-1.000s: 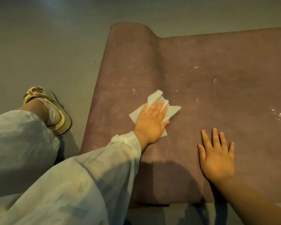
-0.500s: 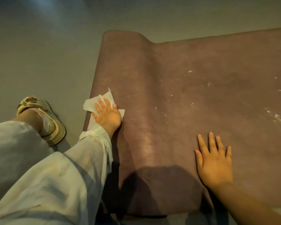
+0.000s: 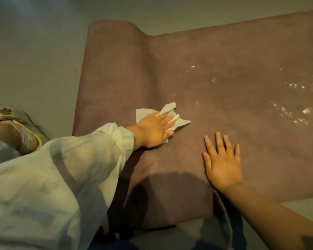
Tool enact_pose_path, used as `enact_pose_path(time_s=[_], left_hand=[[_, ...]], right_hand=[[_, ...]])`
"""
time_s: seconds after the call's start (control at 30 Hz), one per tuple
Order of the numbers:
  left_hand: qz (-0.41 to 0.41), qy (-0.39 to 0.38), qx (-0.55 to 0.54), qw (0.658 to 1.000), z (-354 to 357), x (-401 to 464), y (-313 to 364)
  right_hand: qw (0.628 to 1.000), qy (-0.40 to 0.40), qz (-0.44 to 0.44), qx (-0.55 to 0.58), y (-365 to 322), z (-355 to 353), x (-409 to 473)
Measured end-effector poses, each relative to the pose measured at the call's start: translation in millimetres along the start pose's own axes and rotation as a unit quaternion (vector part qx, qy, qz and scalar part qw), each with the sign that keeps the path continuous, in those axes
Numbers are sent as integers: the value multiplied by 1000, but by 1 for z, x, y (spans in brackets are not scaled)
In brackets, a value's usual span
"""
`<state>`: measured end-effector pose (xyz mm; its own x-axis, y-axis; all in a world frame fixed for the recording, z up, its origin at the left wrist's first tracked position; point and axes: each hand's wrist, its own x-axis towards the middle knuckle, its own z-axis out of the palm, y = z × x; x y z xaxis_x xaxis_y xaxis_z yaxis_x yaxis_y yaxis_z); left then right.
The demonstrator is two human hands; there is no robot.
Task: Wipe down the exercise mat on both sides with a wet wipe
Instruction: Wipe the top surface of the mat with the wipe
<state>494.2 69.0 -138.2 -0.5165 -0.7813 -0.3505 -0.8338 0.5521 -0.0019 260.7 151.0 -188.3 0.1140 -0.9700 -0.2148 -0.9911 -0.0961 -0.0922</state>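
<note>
Exercise mat flat on floor. Left hand presses wet wipe, fingers straight. Right hand flat, steadying mat. Best: overlap strokes toward white specks.

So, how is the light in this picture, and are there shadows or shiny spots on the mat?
Head view: dim, warm yellowish light. A dark shadow falls on the near edge of the mat, between the left hand on the wipe and the flat right hand. Small wet spots glint at right. The near sleeve looks soft, and the wide lens bends the mat's edges.
</note>
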Motion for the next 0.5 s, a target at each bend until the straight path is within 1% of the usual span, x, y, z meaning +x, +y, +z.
enact_pose_path(time_s=[0.07,0.13,0.2,0.23,0.27,0.3,0.33,0.37,0.43,0.5], left_hand=[[63,-20,7,998,12,-29,32],[149,-43,-31,987,28,-68,67],[263,-61,-48,962,43,-108,97],[307,-59,-30,949,49,-121,105],[329,-60,-15,942,52,-128,108],[330,-61,-14,942,53,-128,106],[318,-46,-23,947,52,-121,101],[289,-24,-35,956,49,-111,92],[197,15,-28,980,40,-87,66],[94,33,15,995,32,-63,35]], right_hand=[[1000,1,-5,9,0,0,0],[1000,-9,-12,2,3,1,0],[1000,-12,-25,1,6,1,-2],[999,-9,-34,2,8,1,-3],[999,-6,-40,2,9,2,-4],[999,-3,-43,1,10,2,-4],[999,-2,-43,0,10,2,-5],[999,-1,-42,1,10,3,-4],[999,0,-43,9,11,3,-4],[999,6,-45,15,11,3,-3]])
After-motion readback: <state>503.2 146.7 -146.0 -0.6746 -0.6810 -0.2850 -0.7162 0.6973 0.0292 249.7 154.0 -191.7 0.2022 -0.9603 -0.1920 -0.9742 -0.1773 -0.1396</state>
